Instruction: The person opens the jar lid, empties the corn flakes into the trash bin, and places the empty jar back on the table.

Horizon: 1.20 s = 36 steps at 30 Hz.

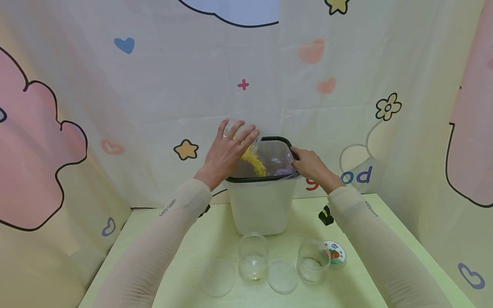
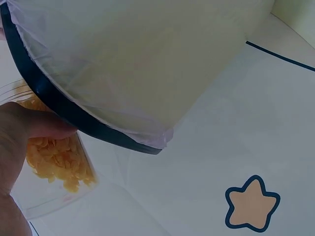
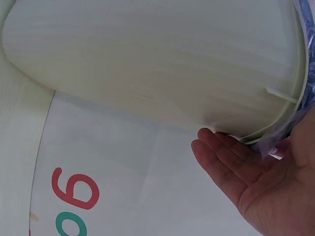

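A white trash can with a black rim stands at the back of the table, lined with a thin purplish plastic bag. My left hand grips a clear plastic jar, tilted mouth down over the can's opening. Yellow flaky pieces spill from the jar into the bag; more still show inside it in the left wrist view. On the opposite side, my right hand holds the can's rim, its fingers against the outer wall and the bag's edge near the palm.
Two clear plastic jars stand in front of the can, the other jar to the right. Two clear round lids lie nearby on the table. A round printed lid sits behind the right jar. A printed cloth backdrop surrounds the table.
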### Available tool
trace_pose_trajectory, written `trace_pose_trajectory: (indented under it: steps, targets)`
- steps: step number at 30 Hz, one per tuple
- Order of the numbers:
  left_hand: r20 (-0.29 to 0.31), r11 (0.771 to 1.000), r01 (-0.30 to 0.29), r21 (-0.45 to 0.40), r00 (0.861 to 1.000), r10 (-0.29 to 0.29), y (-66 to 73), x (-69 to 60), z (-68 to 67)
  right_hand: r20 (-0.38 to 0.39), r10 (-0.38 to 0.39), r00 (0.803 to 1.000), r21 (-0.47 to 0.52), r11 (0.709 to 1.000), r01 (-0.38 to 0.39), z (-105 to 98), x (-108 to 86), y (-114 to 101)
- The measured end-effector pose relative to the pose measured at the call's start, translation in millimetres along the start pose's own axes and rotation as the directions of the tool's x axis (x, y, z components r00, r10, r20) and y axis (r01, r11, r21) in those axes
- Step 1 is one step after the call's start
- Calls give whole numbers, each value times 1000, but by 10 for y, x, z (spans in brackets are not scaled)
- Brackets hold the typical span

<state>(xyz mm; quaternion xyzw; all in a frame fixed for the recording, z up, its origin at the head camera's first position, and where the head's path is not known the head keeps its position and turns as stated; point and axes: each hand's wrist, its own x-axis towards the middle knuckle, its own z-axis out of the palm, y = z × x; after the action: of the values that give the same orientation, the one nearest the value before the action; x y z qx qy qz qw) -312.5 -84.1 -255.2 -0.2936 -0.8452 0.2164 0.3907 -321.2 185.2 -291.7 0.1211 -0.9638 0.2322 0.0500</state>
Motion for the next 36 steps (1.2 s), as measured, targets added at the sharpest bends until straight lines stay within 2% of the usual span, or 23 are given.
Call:
trace_pose_trajectory:
  steps: [15, 29, 36]
  targets:
    - [8, 1000, -13, 17, 1000, 12, 14, 5, 3, 2, 8, 1000, -1, 1000, -8, 4, 8, 10]
    - [7, 1000, -9, 5, 1000, 8, -8, -58, 80, 9, 3, 1000, 32, 999, -4, 20, 17, -7]
    - [13, 1000, -26, 10, 1000, 26, 14, -36, 75, 12, 14, 1000, 38, 999, -14, 10, 7, 3]
